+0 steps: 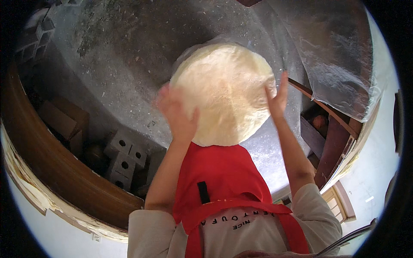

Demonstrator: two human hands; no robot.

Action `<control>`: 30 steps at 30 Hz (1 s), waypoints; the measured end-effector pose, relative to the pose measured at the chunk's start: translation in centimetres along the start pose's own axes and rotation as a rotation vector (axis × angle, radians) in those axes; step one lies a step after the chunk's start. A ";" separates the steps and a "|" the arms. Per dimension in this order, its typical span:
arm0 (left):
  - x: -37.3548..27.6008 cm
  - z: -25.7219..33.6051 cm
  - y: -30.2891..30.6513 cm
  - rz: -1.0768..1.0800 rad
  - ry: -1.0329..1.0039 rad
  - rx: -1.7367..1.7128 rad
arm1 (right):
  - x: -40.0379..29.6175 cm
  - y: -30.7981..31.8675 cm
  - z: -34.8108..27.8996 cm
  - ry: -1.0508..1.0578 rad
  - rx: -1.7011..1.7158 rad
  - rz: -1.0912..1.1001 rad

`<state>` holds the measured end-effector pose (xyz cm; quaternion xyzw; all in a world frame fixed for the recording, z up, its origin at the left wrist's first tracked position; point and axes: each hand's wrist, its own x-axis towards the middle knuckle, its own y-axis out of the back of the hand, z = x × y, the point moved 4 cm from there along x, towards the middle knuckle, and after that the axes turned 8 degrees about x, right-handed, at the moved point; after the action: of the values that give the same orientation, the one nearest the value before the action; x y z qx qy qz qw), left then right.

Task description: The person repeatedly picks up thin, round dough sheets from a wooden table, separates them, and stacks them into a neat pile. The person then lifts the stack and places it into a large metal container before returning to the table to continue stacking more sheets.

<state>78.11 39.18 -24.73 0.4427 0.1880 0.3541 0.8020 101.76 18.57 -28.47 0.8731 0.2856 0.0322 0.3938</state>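
Observation:
A large round stack of thin, pale yellow sheets [222, 93], which looks like flatbread, lies in front of me. Clear plastic film [185, 54] shows past its far left edge. My left hand [177, 113], blurred, is over the stack's left edge with the thumb apart from the fingers. At the right edge, my right hand [278, 96] is spread, its thumb by the rim and its fingers pointing away from me. Neither hand visibly grips anything. Whether the fingers press on the edge cannot be told. My red apron [222, 171] meets the near edge.
Left, a brown wooden tabletop edge [64, 167] curves past hollow blocks [124, 154] and a cardboard box [64, 119]. Plastic sheeting [338, 71] covers a surface at right, above a wooden rail [332, 111]. Beyond lies a stained concrete floor [129, 48].

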 end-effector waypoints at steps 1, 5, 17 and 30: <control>1.0 1.8 -1.6 -0.137 -0.160 0.118 | -1.7 -1.7 -2.5 0.019 -0.065 -0.154; 4.6 -0.2 -8.2 -0.337 -0.427 0.183 | -7.5 -9.9 -5.0 0.401 -0.311 -0.643; -3.5 0.9 1.2 -0.180 -0.192 0.539 | -11.4 -4.8 -11.8 0.642 -0.188 -0.705; -50.3 0.2 30.5 0.838 0.828 0.243 | -27.6 -0.7 -22.7 0.064 0.239 -1.287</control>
<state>31.85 13.00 0.44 0.3926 0.3335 0.7591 0.3981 72.02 19.66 -8.65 0.5640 0.7644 -0.2159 0.2259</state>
